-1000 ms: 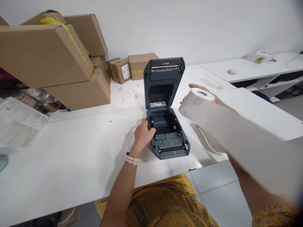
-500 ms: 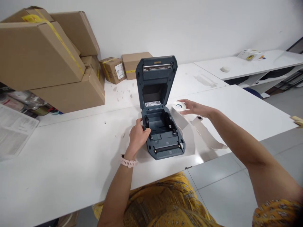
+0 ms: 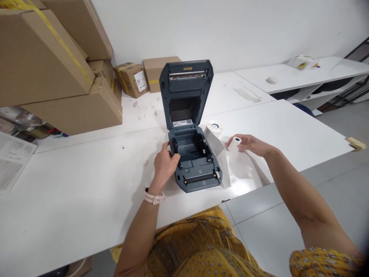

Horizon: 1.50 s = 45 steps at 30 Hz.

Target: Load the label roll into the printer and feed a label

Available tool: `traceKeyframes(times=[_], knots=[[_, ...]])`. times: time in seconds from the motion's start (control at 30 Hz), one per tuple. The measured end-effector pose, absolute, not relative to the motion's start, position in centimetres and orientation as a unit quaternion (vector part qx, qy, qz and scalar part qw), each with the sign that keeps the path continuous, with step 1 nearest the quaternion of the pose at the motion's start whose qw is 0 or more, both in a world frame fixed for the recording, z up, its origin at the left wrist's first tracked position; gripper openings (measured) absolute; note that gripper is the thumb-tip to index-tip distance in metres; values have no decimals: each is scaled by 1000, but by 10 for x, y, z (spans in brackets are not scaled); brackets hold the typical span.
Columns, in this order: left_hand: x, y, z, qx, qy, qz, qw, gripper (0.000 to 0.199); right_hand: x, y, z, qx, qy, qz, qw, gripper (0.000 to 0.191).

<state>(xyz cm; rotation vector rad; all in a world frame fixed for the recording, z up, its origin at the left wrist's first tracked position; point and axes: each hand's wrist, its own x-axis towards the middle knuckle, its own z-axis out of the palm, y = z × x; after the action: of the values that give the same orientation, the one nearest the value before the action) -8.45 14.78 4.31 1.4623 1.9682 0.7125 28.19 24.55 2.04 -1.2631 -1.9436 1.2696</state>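
Note:
A dark grey label printer (image 3: 196, 169) stands on the white table with its lid (image 3: 186, 90) raised. Its roll bay is bare, with a black roll holder on either side. My left hand (image 3: 165, 163) grips the printer's left edge, thumb over the rim. To the right of the printer, my right hand (image 3: 250, 145) has its fingers around a small white paper roll (image 3: 236, 143), whose dark core faces up. A wider white label roll (image 3: 213, 129) stands beside the printer, and its loose strip trails forward along the printer's right side.
Stacked cardboard boxes (image 3: 57, 69) fill the back left, and smaller boxes (image 3: 131, 80) stand against the wall. Printed sheets (image 3: 14, 157) lie at the left. A side table (image 3: 325, 71) at the right holds a white box (image 3: 302, 62). The table's front edge (image 3: 198, 209) runs close to my body.
My right hand has let go of the wider label roll, moved right and toward me, and taken hold of the small paper roll. My left hand stays on the printer. The view has shifted slightly.

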Motion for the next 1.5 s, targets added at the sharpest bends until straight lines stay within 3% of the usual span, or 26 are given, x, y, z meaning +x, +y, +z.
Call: traceKeyframes(times=[0.13, 0.23, 0.43, 0.57, 0.73, 0.8, 0.93, 1.03, 1.27, 1.5], knots=[[-83, 146, 42, 539, 736, 279, 300, 62, 255, 230, 56, -382, -661, 568, 308, 49], [-83, 146, 41, 540, 737, 285, 289, 63, 216, 225, 87, -268, -754, 550, 240, 51], [-83, 147, 39, 535, 736, 293, 295, 63, 123, 230, 95, -285, -943, 171, 10, 46], [-83, 147, 39, 532, 735, 298, 297, 63, 105, 233, 76, -245, -968, 49, -24, 41], [-82, 147, 38, 530, 732, 305, 301, 64, 109, 233, 58, -242, -969, 37, 12, 47], [-82, 148, 38, 529, 732, 306, 301, 64, 113, 227, 54, -235, -969, 39, 63, 46], [-82, 147, 38, 527, 734, 304, 301, 64, 124, 191, 53, -238, -950, 63, 193, 26], [-81, 145, 39, 525, 732, 307, 307, 63, 132, 150, 52, -244, -934, 82, 248, 25], [-81, 140, 34, 528, 692, 369, 325, 69, 140, 101, 37, -280, -922, 60, 260, 33], [-83, 142, 29, 530, 633, 416, 381, 64, 144, 105, 34, -285, -919, 83, 259, 28]])
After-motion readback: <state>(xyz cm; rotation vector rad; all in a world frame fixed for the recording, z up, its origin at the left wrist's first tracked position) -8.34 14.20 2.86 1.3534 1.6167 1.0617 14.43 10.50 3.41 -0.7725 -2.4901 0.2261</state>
